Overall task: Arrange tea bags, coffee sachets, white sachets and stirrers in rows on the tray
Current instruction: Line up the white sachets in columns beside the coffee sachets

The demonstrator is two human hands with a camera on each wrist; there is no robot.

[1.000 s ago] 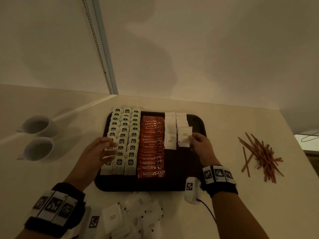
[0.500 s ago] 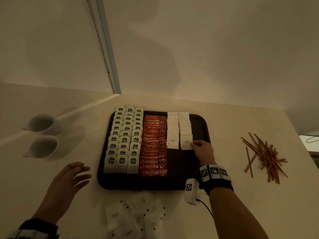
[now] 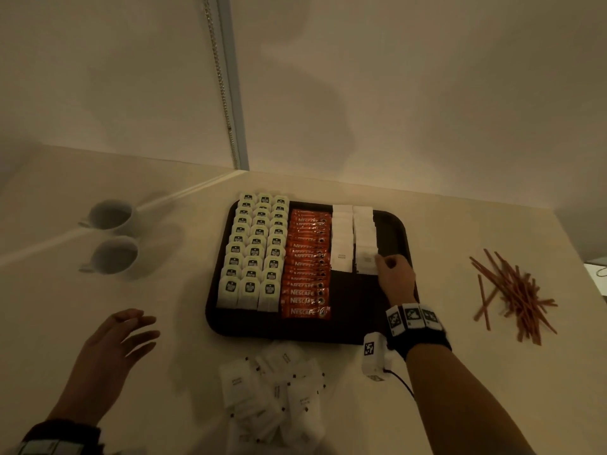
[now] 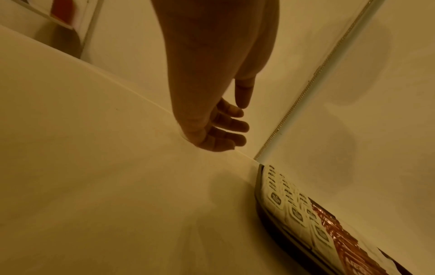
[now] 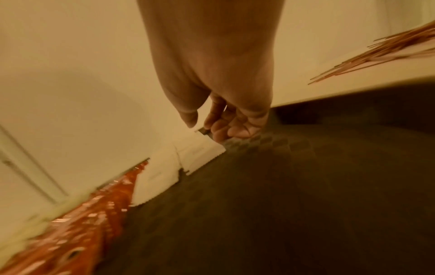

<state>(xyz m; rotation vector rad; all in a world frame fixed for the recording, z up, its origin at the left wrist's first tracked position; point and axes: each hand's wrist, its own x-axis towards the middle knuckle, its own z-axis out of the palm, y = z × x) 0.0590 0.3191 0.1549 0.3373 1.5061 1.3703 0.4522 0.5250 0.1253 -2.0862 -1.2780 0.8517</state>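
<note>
A dark tray [image 3: 354, 330] holds three columns of tea bags [image 3: 256, 254], one column of orange coffee sachets [image 3: 307, 267] and two shorter columns of white sachets [image 3: 341, 244]. My right hand [image 3: 382, 261] is over the tray at the front of the right white column. Its thumb and curled fingers pinch the right edge of the front white sachet [image 3: 366, 262], which lies on the row. In the right wrist view the hand [image 5: 202, 128] is on that sachet [image 5: 200, 150]. My left hand [image 3: 131, 330] hovers over the table left of the tray, fingers spread [image 4: 237, 126], holding nothing.
Loose white sachets [image 3: 272, 389] lie heaped on the table in front of the tray. A pile of brown stirrers [image 3: 515, 293] lies to the right of the tray. Two white cups [image 3: 111, 215] [image 3: 115, 256] stand at the left. The wall runs just behind the tray.
My left hand has left the tea bag rows and drawn back to the table left of the tray. My right hand has lowered the white sachet onto the front of the right column.
</note>
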